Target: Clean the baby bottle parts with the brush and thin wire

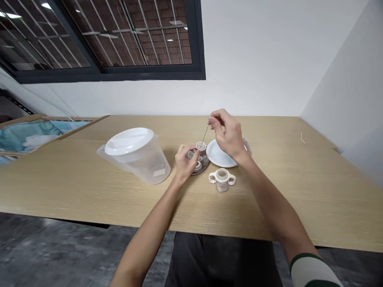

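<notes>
Thin metal needle (pixel 205 134), or possibly stiff wire, too fine to tell which: your right hand (pixel 226 133) pinches its upper end between thumb and fingertips, other fingers curled, and its lower tip meets the top of a small white cap (pixel 201 146). Your left hand (pixel 186 161) grips that cap, fingers partly closed around it, just above a round clear tray (pixel 204 168) holding small round parts. White plate (pixel 218 154) sits at 2 o'clock from the cap, two-handled white cup (pixel 222 180) at 4 o'clock, lidded plastic pitcher (pixel 137 155) at 9 o'clock, all on your light wood table (pixel 278 191).
</notes>
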### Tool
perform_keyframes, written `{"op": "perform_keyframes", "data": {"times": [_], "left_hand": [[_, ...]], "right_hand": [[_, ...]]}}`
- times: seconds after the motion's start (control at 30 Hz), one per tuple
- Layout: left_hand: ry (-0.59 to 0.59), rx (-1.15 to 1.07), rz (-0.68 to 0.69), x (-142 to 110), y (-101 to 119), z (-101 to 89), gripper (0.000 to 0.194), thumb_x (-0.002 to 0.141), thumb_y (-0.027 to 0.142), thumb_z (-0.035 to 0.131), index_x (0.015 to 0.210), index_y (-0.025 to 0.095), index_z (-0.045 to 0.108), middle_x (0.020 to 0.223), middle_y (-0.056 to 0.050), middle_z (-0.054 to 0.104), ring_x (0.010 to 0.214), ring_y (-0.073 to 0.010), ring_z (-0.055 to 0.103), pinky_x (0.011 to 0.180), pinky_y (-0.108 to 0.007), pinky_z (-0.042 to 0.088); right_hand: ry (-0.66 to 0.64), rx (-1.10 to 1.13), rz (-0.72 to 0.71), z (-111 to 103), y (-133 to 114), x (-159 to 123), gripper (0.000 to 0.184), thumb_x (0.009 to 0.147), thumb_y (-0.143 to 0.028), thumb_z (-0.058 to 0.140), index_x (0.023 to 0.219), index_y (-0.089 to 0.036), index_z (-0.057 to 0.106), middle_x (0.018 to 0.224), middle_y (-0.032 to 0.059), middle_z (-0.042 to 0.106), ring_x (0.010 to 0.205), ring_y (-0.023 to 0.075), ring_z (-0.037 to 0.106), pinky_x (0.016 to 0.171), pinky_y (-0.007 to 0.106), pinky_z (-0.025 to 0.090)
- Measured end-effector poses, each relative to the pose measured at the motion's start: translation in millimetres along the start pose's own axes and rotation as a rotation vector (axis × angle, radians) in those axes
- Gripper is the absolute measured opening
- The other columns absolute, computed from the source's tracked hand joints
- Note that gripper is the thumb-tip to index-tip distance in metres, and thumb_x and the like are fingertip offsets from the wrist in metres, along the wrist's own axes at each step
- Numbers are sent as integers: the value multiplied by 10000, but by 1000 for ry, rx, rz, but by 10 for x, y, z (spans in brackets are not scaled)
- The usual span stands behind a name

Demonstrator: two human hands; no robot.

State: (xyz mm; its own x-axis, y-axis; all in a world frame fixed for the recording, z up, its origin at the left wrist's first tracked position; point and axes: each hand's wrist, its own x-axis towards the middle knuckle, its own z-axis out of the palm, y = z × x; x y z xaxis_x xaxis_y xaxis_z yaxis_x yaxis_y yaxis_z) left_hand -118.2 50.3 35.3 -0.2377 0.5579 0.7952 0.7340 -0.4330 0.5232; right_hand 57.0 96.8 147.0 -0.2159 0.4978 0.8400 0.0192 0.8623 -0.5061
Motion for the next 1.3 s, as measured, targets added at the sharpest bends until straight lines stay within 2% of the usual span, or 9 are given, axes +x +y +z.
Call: {"op": "perform_keyframes", "data": {"times": [0.17, 0.33, 0.43, 0.5, 0.63, 0.73, 0.83, 1.0, 1.3], "left_hand": [[40, -2, -83, 9, 9, -10, 138, 821, 349, 743, 855, 216, 754, 799, -19, 697, 791, -175, 617, 784, -315, 506], [72, -47, -107, 32, -19, -9, 191, 828, 387, 730, 869, 202, 754, 783, -19, 694, 759, -165, 614, 779, -317, 511], [34, -8, -106, 43, -59, -10, 193, 825, 389, 728, 865, 202, 754, 784, -23, 692, 767, -170, 618, 789, -321, 509], [-7, 17, -92, 41, -95, -5, 169, 826, 369, 729, 860, 206, 756, 794, -29, 698, 784, -178, 621, 796, -324, 502], [-52, 53, -33, 10, -188, 31, 100, 833, 312, 729, 854, 220, 763, 819, -38, 719, 814, -192, 615, 805, -333, 480], [-77, 60, -23, -8, -238, 60, 65, 821, 271, 735, 855, 221, 758, 818, -33, 723, 802, -190, 606, 800, -330, 468], [-43, 31, -56, -8, -222, 63, 79, 806, 262, 740, 864, 209, 742, 807, -22, 699, 782, -177, 601, 771, -308, 469], [8, 11, -66, -1, -132, 43, 121, 806, 310, 740, 845, 200, 709, 787, -5, 659, 772, -164, 593, 751, -289, 469], [-8, 20, -17, -13, -98, 32, 84, 831, 290, 711, 858, 210, 714, 803, -20, 676, 785, -174, 600, 764, -302, 478]], "right_hand": [[-119, -88, 15, 206, 182, -80, 156, 984, -246, 501, 840, -215, 554, 833, 15, 611, 826, 163, 566, 804, 294, 446], [-240, -153, 31, 335, 274, -160, 140, 966, -182, 513, 854, -200, 595, 922, 47, 602, 867, 170, 575, 831, 308, 470], [-166, -145, 11, 317, 281, -140, 159, 999, -222, 475, 897, -204, 595, 956, 54, 599, 877, 165, 582, 830, 311, 487], [-80, -96, 14, 231, 264, -85, 186, 1026, -305, 456, 918, -218, 580, 903, 34, 612, 856, 157, 590, 812, 303, 500], [86, 94, 70, -79, 145, 56, 288, 1041, -485, 403, 1039, -242, 558, 809, -9, 607, 742, 117, 595, 720, 262, 525], [211, 146, 25, -287, -1, 116, 291, 1029, -512, 426, 1078, -259, 559, 833, -5, 592, 755, 114, 604, 720, 270, 538], [215, 115, -14, -343, -112, 104, 273, 1030, -500, 432, 1046, -263, 567, 839, -6, 574, 769, 114, 608, 721, 267, 538], [144, 82, 17, -206, -137, 46, 298, 1024, -524, 427, 1005, -256, 556, 812, -21, 578, 716, 100, 601, 714, 254, 527], [115, 42, 15, -137, -186, 12, 294, 1024, -517, 424, 959, -252, 531, 811, -16, 591, 724, 113, 601, 720, 265, 503]]}}
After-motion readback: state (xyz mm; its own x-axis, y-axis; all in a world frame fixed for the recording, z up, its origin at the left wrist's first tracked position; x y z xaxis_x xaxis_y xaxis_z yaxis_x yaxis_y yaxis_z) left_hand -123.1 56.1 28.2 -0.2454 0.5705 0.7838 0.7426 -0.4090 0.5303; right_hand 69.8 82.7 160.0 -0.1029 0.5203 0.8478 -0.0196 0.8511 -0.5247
